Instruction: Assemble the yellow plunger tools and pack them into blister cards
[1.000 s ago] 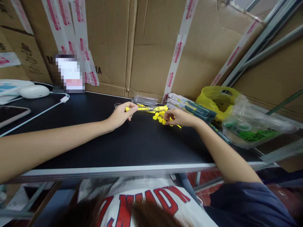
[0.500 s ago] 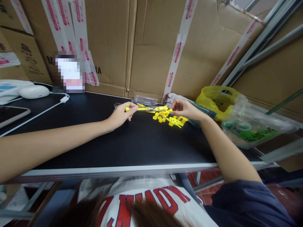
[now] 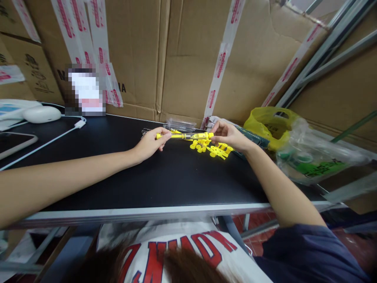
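Note:
A slim yellow pen [image 3: 188, 136] with a clear barrel section is held level above the table. My left hand [image 3: 153, 143] pinches its left end between thumb and fingers. At its right end is a small yellow cap [image 3: 210, 135], gripped by the fingertips of my right hand [image 3: 226, 135]; the cap meets the barrel. Just below and behind the pen lie several small yellow round pieces [image 3: 199, 149] and yellow clip-like pieces [image 3: 218, 151]. Several clear tubes [image 3: 181, 125] lie behind the pen.
The black tabletop [image 3: 141, 184] has a pale front edge. A yellow plastic bag [image 3: 269, 125] and a clear bag [image 3: 312, 161] stand on the right. A white cable [image 3: 44, 143] and a phone-like device [image 3: 14, 143] lie left. Large cardboard boxes [image 3: 188, 78] wall the back.
My right hand has moved slightly left, bringing the yellow cap against the right end of the barrel. My left hand and the pen have stayed in place.

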Action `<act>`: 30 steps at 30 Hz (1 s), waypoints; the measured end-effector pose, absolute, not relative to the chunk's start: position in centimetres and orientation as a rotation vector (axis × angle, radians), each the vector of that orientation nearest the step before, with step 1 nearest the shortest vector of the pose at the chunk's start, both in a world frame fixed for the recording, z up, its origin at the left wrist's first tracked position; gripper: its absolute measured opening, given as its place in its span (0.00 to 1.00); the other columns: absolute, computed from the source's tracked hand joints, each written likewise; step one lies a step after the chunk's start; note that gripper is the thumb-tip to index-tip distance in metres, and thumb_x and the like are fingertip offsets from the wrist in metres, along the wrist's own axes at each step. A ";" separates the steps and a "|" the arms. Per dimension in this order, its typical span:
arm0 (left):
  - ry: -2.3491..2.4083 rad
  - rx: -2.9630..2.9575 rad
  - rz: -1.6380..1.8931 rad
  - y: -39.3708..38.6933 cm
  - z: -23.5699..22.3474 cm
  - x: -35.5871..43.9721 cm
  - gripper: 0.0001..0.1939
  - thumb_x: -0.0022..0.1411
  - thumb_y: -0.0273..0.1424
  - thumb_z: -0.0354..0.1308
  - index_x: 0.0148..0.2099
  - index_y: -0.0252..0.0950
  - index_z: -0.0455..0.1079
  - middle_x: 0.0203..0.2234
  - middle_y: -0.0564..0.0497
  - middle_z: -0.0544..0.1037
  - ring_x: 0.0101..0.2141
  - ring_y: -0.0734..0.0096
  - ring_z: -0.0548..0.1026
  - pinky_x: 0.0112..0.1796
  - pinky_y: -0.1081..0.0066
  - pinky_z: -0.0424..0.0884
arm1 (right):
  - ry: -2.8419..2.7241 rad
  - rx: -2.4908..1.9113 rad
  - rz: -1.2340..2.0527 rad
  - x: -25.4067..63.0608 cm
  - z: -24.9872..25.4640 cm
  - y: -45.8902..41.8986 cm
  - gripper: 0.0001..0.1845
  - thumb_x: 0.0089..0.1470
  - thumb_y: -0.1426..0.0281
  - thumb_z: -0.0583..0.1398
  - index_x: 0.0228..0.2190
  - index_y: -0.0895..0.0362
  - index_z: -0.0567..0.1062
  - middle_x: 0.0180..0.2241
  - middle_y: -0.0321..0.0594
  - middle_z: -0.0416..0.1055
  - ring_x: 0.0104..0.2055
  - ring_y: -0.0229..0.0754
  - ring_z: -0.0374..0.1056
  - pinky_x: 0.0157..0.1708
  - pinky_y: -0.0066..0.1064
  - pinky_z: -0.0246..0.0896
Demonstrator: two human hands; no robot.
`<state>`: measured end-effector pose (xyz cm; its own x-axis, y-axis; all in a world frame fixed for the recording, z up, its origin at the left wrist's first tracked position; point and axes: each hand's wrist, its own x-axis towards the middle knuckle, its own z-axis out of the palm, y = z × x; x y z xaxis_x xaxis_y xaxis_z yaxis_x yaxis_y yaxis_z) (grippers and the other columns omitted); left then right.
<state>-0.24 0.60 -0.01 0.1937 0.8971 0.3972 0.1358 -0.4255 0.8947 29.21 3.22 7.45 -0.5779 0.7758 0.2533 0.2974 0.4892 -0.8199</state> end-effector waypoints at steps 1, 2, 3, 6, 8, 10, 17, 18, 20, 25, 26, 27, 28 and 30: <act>0.982 1.730 1.296 0.6 0.0 -0.3 0.15 0.59 0.41 0.56 0.39 0.32 0.67 0.20 0.59 0.64 0.19 0.80 0.63 0.24 0.75 0.63 | -2.114 -0.881 1.004 29.2 7.4 3.2 0.18 0.45 0.66 0.70 0.30 0.57 0.67 0.29 0.35 0.73 0.23 0.30 0.67 0.24 0.24 0.66; 0.986 1.731 1.294 0.5 0.1 -0.3 0.15 0.59 0.41 0.56 0.39 0.32 0.66 0.20 0.58 0.64 0.19 0.80 0.63 0.24 0.75 0.63 | -2.113 -0.881 1.010 29.2 7.4 3.2 0.18 0.45 0.66 0.70 0.30 0.57 0.67 0.29 0.35 0.73 0.23 0.30 0.67 0.24 0.24 0.66; 0.989 1.731 1.291 0.5 0.1 -0.3 0.15 0.59 0.41 0.56 0.39 0.32 0.66 0.20 0.58 0.64 0.19 0.80 0.63 0.24 0.75 0.63 | -2.113 -0.881 1.016 29.2 7.4 3.3 0.18 0.45 0.66 0.70 0.30 0.57 0.67 0.29 0.35 0.73 0.23 0.30 0.67 0.24 0.24 0.66; 0.992 1.735 1.285 0.4 0.1 -0.2 0.15 0.59 0.40 0.55 0.39 0.32 0.66 0.21 0.58 0.64 0.19 0.80 0.63 0.24 0.75 0.63 | -2.109 -0.881 1.027 29.1 7.3 3.3 0.18 0.45 0.66 0.70 0.30 0.57 0.67 0.28 0.35 0.73 0.22 0.30 0.67 0.23 0.24 0.66; 0.992 1.741 1.283 0.4 0.1 -0.2 0.15 0.59 0.40 0.55 0.39 0.32 0.66 0.21 0.58 0.64 0.19 0.80 0.63 0.24 0.75 0.63 | -2.107 -0.887 1.029 29.1 7.2 3.4 0.18 0.44 0.66 0.70 0.30 0.57 0.67 0.28 0.35 0.73 0.22 0.30 0.67 0.23 0.23 0.66; 0.990 1.744 1.284 0.5 0.1 -0.3 0.15 0.59 0.40 0.55 0.39 0.32 0.66 0.21 0.58 0.64 0.19 0.80 0.63 0.24 0.75 0.63 | -2.107 -0.899 1.029 29.1 7.2 3.3 0.18 0.45 0.65 0.70 0.30 0.57 0.67 0.27 0.34 0.73 0.22 0.30 0.67 0.23 0.23 0.66; 0.982 1.744 1.293 0.4 0.2 -0.2 0.15 0.59 0.41 0.56 0.39 0.33 0.66 0.20 0.59 0.64 0.19 0.80 0.63 0.24 0.75 0.63 | -2.146 -0.945 1.040 29.0 7.5 3.0 0.18 0.48 0.62 0.68 0.31 0.58 0.67 0.26 0.35 0.74 0.22 0.32 0.69 0.21 0.23 0.66; 0.983 1.744 1.294 0.4 0.2 -0.2 0.15 0.59 0.41 0.56 0.39 0.33 0.67 0.20 0.59 0.64 0.19 0.80 0.63 0.24 0.75 0.63 | -2.152 -0.953 1.048 29.0 7.6 3.0 0.18 0.48 0.61 0.67 0.31 0.58 0.67 0.26 0.36 0.74 0.22 0.32 0.69 0.21 0.23 0.66; 0.982 1.747 1.297 0.4 0.2 -0.2 0.16 0.59 0.41 0.56 0.39 0.33 0.67 0.20 0.59 0.64 0.19 0.80 0.63 0.24 0.75 0.63 | -2.159 -0.968 1.056 28.9 7.7 2.8 0.18 0.49 0.59 0.67 0.30 0.58 0.67 0.26 0.36 0.74 0.22 0.32 0.69 0.20 0.23 0.66; 0.981 1.750 1.303 0.6 -0.1 -0.3 0.16 0.59 0.42 0.56 0.39 0.33 0.67 0.20 0.59 0.64 0.19 0.80 0.64 0.24 0.75 0.63 | -2.194 -0.989 1.051 29.0 7.6 2.9 0.18 0.52 0.57 0.64 0.29 0.58 0.66 0.26 0.36 0.73 0.21 0.31 0.68 0.18 0.21 0.64; 0.986 1.751 1.301 0.6 -0.1 -0.3 0.16 0.59 0.42 0.56 0.39 0.33 0.67 0.20 0.59 0.64 0.19 0.80 0.64 0.24 0.75 0.63 | -2.201 -0.993 1.053 29.1 7.5 3.0 0.19 0.53 0.56 0.63 0.29 0.58 0.66 0.26 0.36 0.73 0.21 0.31 0.68 0.18 0.21 0.64; 0.989 1.752 1.298 0.6 -0.1 -0.3 0.15 0.59 0.41 0.56 0.39 0.33 0.67 0.20 0.58 0.64 0.19 0.80 0.64 0.24 0.75 0.63 | -2.205 -0.997 1.056 29.1 7.5 3.2 0.19 0.53 0.56 0.63 0.29 0.58 0.66 0.25 0.36 0.73 0.20 0.31 0.68 0.18 0.21 0.64; 0.990 1.752 1.295 0.6 -0.1 -0.3 0.15 0.60 0.41 0.56 0.39 0.33 0.67 0.21 0.58 0.64 0.19 0.80 0.64 0.24 0.75 0.63 | -2.207 -1.001 1.061 29.2 7.4 3.2 0.19 0.54 0.55 0.62 0.29 0.58 0.66 0.25 0.36 0.73 0.20 0.30 0.67 0.18 0.21 0.64; 0.990 1.756 1.291 0.6 0.0 -0.3 0.15 0.60 0.41 0.55 0.39 0.33 0.67 0.21 0.58 0.64 0.19 0.80 0.64 0.24 0.75 0.63 | -2.207 -1.009 1.070 29.2 7.2 3.4 0.20 0.55 0.54 0.61 0.29 0.58 0.65 0.25 0.36 0.73 0.20 0.30 0.67 0.17 0.20 0.62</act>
